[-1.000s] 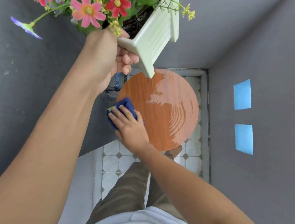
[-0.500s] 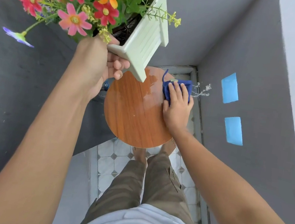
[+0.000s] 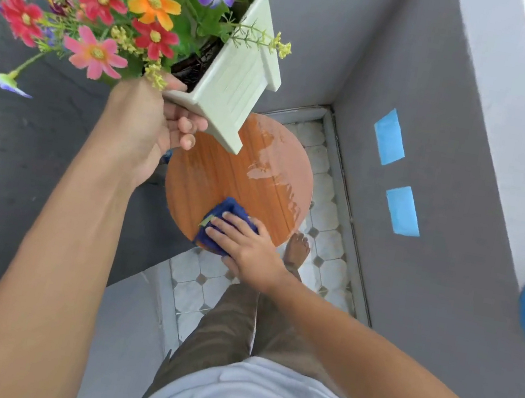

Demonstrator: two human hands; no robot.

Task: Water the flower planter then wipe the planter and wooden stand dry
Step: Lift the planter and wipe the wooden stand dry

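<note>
Two tape patches, left hand gripping planter, right hand pressing cloth on stand

One head-worn camera (wide-angle) looks steeply down, close above the wooden stand.

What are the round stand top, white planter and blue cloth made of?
The stand top seems glossy wood or wood-look laminate: straight grain lines, wet sheen. The planter: matte cream painted wood or moulded plastic, grooved slats. The cloth: soft dark blue fabric, bunched in folds.
</note>
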